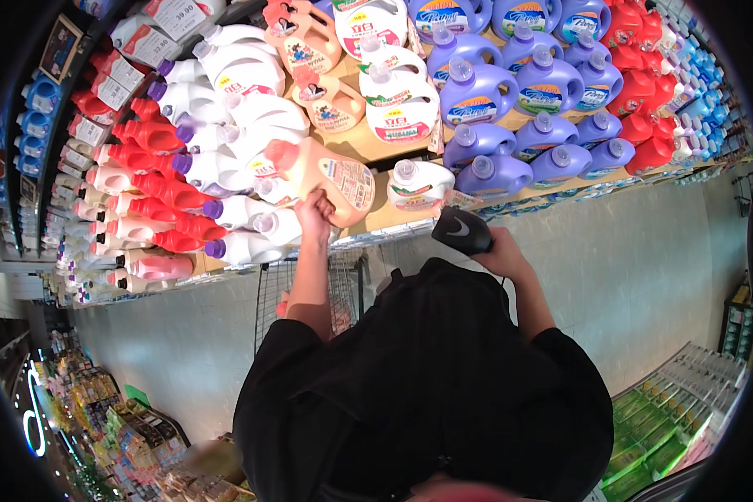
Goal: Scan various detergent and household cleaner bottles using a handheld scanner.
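My left hand (314, 216) is closed round the handle of a peach-coloured detergent bottle (349, 186). This bottle leans over, its pinkish cap toward the white jugs on the left, at the front edge of the display. My right hand (504, 255) grips a small black object (460, 231) with a pale curved mark; its kind I cannot make out. Just beyond that object stands a white detergent jug (418, 184) with a clear cap. Two more peach bottles (330, 100) are farther back.
Purple jugs (477, 92) and red bottles (648, 109) fill the display's right side. White jugs with purple caps (243, 209) and red bottles (167, 197) crowd the left. A wire shopping cart (268, 293) is below my left forearm. Green packs (653, 435) stand at the lower right.
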Available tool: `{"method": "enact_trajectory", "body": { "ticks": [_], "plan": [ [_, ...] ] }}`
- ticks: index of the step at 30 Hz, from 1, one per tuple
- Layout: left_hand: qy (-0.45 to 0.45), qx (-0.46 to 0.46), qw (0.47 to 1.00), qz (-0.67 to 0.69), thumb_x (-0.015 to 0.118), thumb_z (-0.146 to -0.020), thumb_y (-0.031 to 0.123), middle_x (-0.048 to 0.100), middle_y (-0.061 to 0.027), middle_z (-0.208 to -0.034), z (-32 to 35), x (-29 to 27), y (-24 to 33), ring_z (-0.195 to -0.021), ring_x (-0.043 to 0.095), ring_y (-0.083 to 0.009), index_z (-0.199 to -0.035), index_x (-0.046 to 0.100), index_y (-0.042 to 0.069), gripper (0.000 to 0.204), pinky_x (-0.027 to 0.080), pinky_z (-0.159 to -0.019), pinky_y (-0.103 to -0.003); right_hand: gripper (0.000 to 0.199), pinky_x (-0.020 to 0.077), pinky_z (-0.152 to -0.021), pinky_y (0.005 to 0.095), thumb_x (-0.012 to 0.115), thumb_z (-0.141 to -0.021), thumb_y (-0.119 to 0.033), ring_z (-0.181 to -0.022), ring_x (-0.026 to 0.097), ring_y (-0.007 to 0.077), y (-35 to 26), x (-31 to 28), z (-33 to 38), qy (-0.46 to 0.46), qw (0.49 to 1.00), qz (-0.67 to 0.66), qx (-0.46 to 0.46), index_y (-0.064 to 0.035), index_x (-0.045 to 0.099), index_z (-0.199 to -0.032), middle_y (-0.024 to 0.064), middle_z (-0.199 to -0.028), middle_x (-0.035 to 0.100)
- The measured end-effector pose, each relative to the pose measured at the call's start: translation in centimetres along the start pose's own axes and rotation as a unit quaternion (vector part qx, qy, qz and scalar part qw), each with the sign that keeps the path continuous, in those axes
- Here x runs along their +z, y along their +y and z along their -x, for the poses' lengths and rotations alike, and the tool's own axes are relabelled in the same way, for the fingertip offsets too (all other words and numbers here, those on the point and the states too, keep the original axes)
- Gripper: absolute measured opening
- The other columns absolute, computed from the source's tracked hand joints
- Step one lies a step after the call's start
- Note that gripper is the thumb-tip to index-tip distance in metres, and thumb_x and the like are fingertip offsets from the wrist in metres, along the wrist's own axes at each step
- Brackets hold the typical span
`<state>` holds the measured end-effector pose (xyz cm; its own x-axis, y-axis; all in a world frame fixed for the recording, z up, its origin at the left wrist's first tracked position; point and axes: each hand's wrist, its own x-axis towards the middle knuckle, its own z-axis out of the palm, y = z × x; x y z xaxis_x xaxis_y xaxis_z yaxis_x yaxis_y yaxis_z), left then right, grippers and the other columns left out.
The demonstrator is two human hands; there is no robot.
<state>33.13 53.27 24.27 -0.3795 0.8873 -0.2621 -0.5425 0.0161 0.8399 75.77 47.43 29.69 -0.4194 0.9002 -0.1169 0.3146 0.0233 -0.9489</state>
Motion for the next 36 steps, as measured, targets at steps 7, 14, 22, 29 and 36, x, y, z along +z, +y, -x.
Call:
{"method": "enact_trajectory", "body": {
  "ticks": [7,14,22,29,36],
  "plan": [
    [-0.123,0.035,0.984,0.122,0.049,-0.092,0.014,0.034,0.0031,-0.049,9.4,-1.0,4.4,-0.044,0.032,-0.011,-0.065,0.037,0.015,0.03,0.037,-0.056,-0.03,0.039,0.0529,-0.084,0.034,0.08,-0.077,-0.008,-0.089,0.069,0.0176,-1.5,-0.1,-3.6,-0.052,0.998,-0.006,-0.042,-0.0022,0.069,-0.114,0.0106,-0.095,0.074],
    [-0.161,0.096,0.974,0.125,0.05,-0.092,0.015,0.033,0.0036,-0.051,15.8,0.3,7.9,-0.047,0.033,-0.011,-0.067,0.037,0.014,0.028,0.039,-0.062,-0.031,0.039,0.052,-0.081,0.0391,0.081,-0.075,-0.015,-0.089,0.069,0.0365,-4.1,0.2,-8.2,-0.149,0.98,0.07,-0.108,-0.0025,0.067,-0.109,0.0194,-0.092,0.07],
    [-0.122,0.133,0.982,0.057,0.051,-0.093,0.013,0.034,0.0028,-0.052,19.2,0.2,8.5,-0.045,0.033,-0.0116,-0.074,0.044,0.009,0.021,0.035,-0.054,-0.032,0.041,0.0523,-0.079,0.0384,0.079,-0.075,-0.015,-0.086,0.069,0.0347,-8.1,3.0,-9.8,-0.237,0.962,0.065,-0.119,-0.0015,0.067,-0.111,0.0184,-0.091,0.071],
    [-0.025,0.166,0.986,0.022,0.054,-0.093,0.016,0.034,0.0019,-0.053,21.1,-4.5,10.0,-0.046,0.032,-0.0108,-0.071,0.039,0.012,0.026,0.034,-0.052,-0.03,0.041,0.0522,-0.082,0.0372,0.079,-0.074,-0.015,-0.087,0.068,0.0244,-6.2,6.3,-9.9,-0.217,0.962,0.135,-0.094,-0.0013,0.068,-0.111,0.015,-0.096,0.073],
    [0.236,0.153,0.956,-0.088,0.059,-0.087,0.002,0.052,-0.0022,-0.057,21.5,-13.3,8.4,-0.045,0.044,-0.0086,-0.066,0.056,0.001,0.021,0.03,-0.042,-0.025,0.044,0.0516,-0.086,0.0348,0.081,-0.071,-0.01,-0.092,0.069,0.0214,-5.3,12.8,-8.5,-0.205,0.971,0.1,-0.077,0.0,0.069,-0.112,0.014,-0.099,0.073]
  ]
}}
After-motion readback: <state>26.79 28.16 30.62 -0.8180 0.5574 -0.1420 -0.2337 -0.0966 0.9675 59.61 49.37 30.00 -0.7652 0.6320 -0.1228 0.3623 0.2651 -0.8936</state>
